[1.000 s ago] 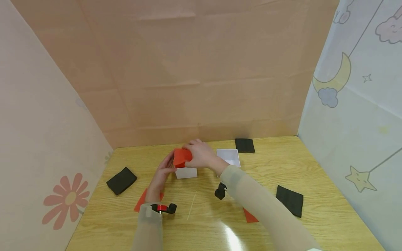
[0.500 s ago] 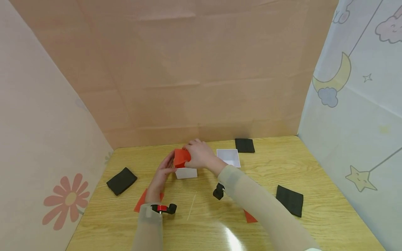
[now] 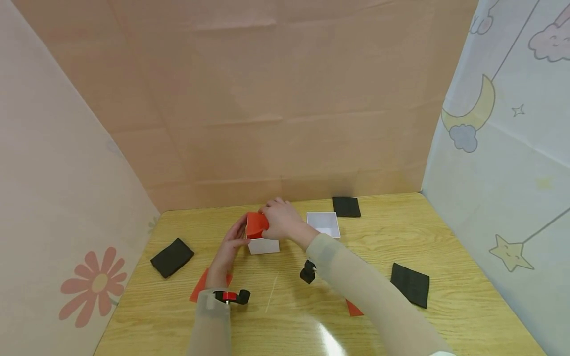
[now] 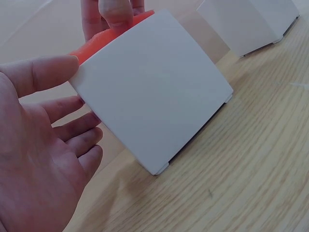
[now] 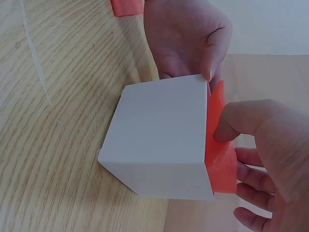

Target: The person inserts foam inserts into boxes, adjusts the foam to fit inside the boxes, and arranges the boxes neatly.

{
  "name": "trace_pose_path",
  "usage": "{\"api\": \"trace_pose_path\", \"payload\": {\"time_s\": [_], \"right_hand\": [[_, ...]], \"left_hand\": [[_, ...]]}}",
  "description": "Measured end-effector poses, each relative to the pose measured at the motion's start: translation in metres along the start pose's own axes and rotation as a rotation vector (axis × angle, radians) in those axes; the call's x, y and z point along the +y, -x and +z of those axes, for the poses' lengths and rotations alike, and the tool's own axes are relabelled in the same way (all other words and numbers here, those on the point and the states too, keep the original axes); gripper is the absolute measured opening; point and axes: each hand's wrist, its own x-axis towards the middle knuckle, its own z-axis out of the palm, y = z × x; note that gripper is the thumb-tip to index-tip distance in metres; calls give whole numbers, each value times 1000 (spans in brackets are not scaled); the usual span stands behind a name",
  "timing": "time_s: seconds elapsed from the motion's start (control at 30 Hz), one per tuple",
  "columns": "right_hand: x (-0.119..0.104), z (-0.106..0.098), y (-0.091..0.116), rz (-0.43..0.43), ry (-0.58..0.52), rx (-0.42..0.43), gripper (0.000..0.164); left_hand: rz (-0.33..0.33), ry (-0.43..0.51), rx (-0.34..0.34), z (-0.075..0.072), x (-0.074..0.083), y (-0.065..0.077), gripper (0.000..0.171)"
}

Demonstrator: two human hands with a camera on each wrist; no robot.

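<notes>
A white open-topped box (image 3: 263, 246) stands on the table with a folded red cloth (image 3: 256, 226) partly in it and partly above its rim. My right hand (image 3: 284, 221) grips the cloth from above, the thumb pressing into its near side and the fingers behind it. At the box's left side, my left hand (image 3: 228, 249) steadies the box. Its thumb lies at the top corner in the left wrist view, touching the box (image 4: 149, 92) near the cloth's edge, and its fingers bend along the side. The cloth's lower part is hidden inside the box.
A second white box (image 3: 322, 217) stands just to the right. Black folded cloths lie at the left (image 3: 172, 257), back right (image 3: 346, 206) and right (image 3: 410, 285). Red cloths (image 3: 199, 288) lie partly under both forearms. Wall sheets border the table (image 3: 276, 321).
The red cloth's visible part has shifted and narrowed slightly under my right hand. That forearm has moved a little left; my left hand and the box stay put.
</notes>
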Motion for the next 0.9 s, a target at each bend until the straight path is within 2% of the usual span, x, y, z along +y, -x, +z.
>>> {"api": "trace_pose_path", "payload": {"time_s": [0.27,0.63,0.9], "right_hand": [[-1,0,-2,10,15,-11,59],[0,3,-6,11,30,-10,58],[1,3,-8,12,36,-28,57]], "left_hand": [[-9,-9,14,1,2,2,79],[4,21,-6,0,1,0,79],[1,-4,3,1,1,1,78]]}}
